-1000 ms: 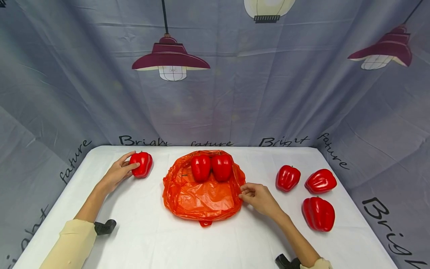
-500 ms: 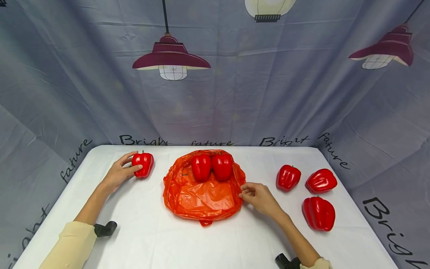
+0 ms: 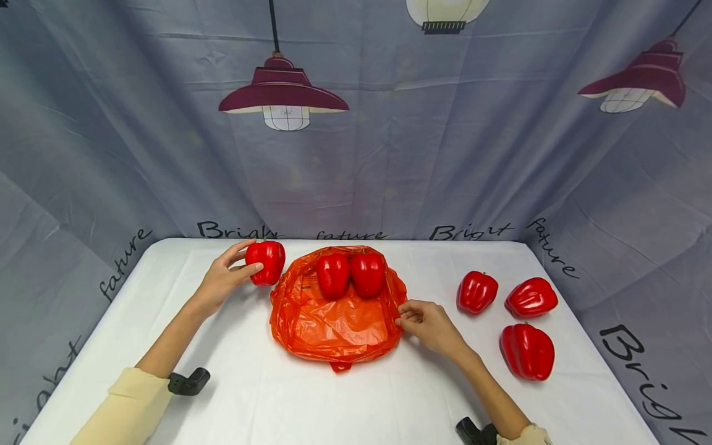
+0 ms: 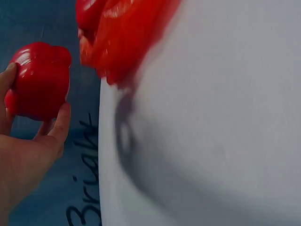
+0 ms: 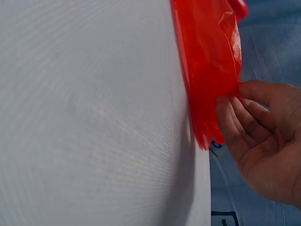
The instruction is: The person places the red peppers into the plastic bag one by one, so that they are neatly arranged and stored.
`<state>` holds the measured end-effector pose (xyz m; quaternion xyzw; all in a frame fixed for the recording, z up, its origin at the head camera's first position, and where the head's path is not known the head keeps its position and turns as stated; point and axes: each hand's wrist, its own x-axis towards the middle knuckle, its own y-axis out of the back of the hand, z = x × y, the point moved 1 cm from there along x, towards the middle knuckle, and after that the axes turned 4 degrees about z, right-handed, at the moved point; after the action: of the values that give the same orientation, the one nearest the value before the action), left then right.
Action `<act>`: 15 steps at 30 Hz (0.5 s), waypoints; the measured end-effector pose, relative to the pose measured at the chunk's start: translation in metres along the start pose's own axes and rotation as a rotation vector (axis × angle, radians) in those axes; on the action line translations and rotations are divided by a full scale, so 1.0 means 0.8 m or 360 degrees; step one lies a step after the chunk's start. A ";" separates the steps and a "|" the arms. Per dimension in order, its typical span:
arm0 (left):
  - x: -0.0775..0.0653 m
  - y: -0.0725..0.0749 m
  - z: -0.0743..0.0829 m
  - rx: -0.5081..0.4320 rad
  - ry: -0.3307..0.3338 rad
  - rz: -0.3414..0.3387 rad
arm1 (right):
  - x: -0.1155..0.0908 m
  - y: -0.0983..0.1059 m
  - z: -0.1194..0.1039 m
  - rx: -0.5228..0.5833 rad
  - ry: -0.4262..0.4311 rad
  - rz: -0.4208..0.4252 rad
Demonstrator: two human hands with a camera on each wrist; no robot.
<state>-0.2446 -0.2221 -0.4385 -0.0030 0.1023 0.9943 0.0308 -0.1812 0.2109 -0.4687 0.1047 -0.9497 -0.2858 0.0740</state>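
My left hand (image 3: 222, 281) grips a red bell pepper (image 3: 267, 262) between thumb and fingers, just off the left rim of the orange plastic bag. In the left wrist view that bell pepper (image 4: 41, 81) appears held up, apart from the bag (image 4: 124, 35). The plastic bag (image 3: 339, 334) lies spread with its mouth facing up, and two red bell peppers (image 3: 333, 276) sit side by side at its far end. At the bag's right edge, my right hand (image 3: 431, 327) pinches the plastic; the right wrist view shows thumb and fingertips on the bag (image 5: 207, 61).
Three more red bell peppers stand or lie at the right of the white table (image 3: 278, 402): one (image 3: 477, 293) nearer the bag, one (image 3: 531, 298) farther right, and one (image 3: 527, 351) in front. A printed grey-blue curtain (image 3: 356, 167) hangs behind.
My left hand has carried the bell pepper rightward from the table's left side to beside the bag. The right hand keeps its place at the bag's edge.
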 end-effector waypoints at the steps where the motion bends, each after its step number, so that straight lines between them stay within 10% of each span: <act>1: 0.000 -0.006 0.004 -0.0003 -0.0006 -0.0013 | 0.000 0.000 0.000 0.0000 0.0002 0.0000; 15: -0.002 -0.065 0.013 -0.0004 -0.0020 -0.0151 | 0.000 0.001 -0.002 -0.0001 0.0023 -0.0003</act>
<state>-0.2400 -0.1692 -0.4391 -0.0017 0.1005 0.9918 0.0785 -0.1810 0.2107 -0.4664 0.1075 -0.9489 -0.2854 0.0807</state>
